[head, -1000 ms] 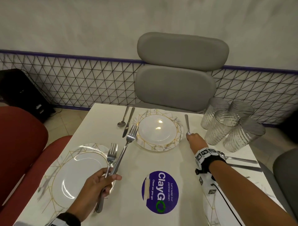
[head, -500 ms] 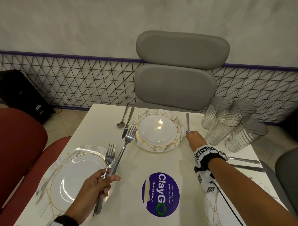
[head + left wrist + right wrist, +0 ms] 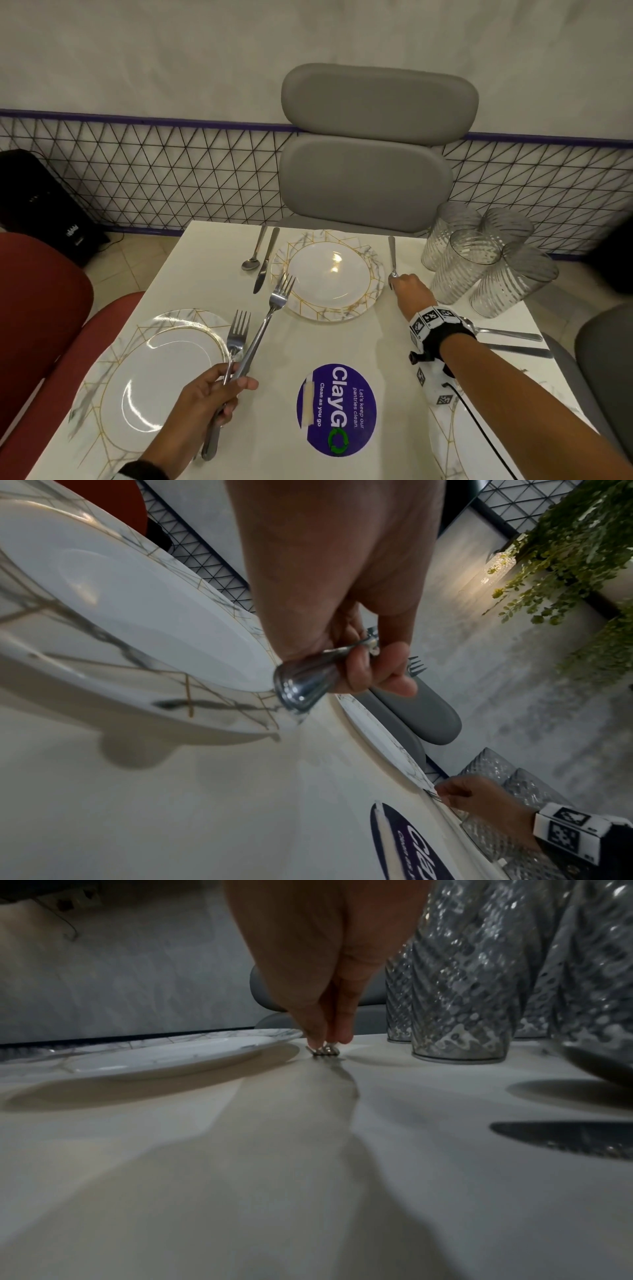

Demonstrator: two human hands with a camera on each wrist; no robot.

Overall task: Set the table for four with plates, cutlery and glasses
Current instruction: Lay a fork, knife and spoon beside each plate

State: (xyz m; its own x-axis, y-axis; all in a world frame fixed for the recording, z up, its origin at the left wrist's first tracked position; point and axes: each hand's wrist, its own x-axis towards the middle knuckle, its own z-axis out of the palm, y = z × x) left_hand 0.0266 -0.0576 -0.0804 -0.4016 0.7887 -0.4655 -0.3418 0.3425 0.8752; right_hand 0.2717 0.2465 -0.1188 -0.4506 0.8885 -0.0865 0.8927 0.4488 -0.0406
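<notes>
Right hand (image 3: 409,289): fingertips (image 3: 316,1039) are pinching the near end of a fork (image 3: 392,255) lying flat on the tabletop (image 3: 308,335), just right of the far plate (image 3: 327,274). The fork's long axis is running near-to-far, alongside the plate rim; its far end is pointing at the grey chair (image 3: 370,150).

Left hand (image 3: 209,399): the grip is wrapping round the handles of two forks (image 3: 260,329), tines fanning far and rightward above the tabletop, over the right rim of the left plate (image 3: 147,370).

Far setting: a spoon (image 3: 255,250) and a knife (image 3: 265,263) are lying left of the far plate.

Four glasses (image 3: 479,260) are standing clustered at the far right, near the right hand.

Judgement: the left plate is lying directly under the left hand, so that hand is sitting nearer for laying the next fork.
</notes>
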